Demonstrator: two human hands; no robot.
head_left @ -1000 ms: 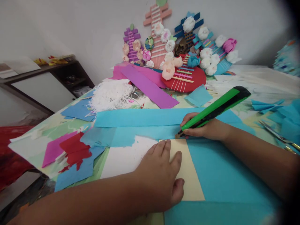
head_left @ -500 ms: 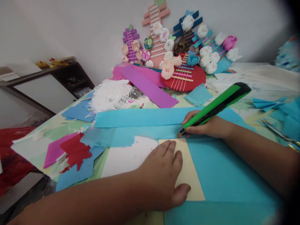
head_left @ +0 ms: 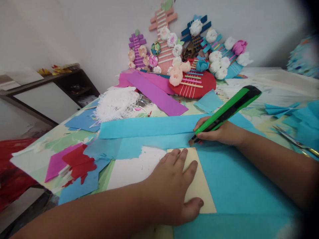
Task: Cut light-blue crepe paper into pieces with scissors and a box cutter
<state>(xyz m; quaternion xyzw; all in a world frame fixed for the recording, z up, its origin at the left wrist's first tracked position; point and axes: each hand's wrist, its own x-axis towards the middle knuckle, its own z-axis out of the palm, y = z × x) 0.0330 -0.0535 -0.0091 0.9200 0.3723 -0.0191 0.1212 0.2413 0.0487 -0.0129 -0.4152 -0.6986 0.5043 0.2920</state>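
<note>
My left hand [head_left: 171, 189] lies flat with its fingers spread, pressing on a pale yellow rectangular card [head_left: 205, 194]. In my right hand [head_left: 223, 133] is a green and black utility knife [head_left: 230, 106], gripped low near its tip and slanting up to the right. The tip points down just above the card's top edge, over the turquoise paper [head_left: 239, 179]; the blade itself is hidden by my fingers. A white sheet [head_left: 127, 171] with ragged turquoise paper along its top lies left of the card. A folded turquoise strip [head_left: 147, 126] runs beyond both hands.
Scissors [head_left: 294, 139] lie at the right beside crumpled turquoise paper [head_left: 306, 124]. White string [head_left: 117, 103], a purple strip [head_left: 159, 94] and red scraps [head_left: 78, 161] cover the far and left table. Flower-decorated craft instruments [head_left: 194, 79] lean against the wall.
The left fingers have spread a little wider on the card. The right hand and knife have barely moved; the whole view has shifted slightly.
</note>
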